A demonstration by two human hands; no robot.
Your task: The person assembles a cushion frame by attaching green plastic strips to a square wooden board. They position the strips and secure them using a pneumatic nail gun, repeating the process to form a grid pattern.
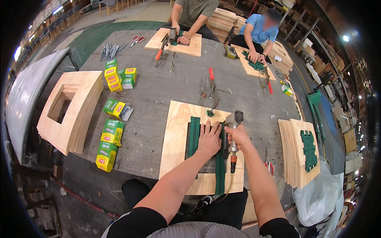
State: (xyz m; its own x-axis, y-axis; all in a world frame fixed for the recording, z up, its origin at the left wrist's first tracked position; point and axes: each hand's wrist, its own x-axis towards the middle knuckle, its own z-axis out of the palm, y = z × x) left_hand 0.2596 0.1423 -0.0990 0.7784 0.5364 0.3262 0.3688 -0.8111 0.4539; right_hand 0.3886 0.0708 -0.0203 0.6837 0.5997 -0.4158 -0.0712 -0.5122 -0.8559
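Gripping handle (233, 147), right hand (240, 138) held likely heavy, rigid air tool (234, 118) over wooden frame (173, 123); left hand (209, 139) lay spread on frame's soft-looking webbing (220, 170).

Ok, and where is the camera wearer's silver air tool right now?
In the head view, right of centre: the right hand grips the air tool over the right side of the near wooden frame, beside the left hand.
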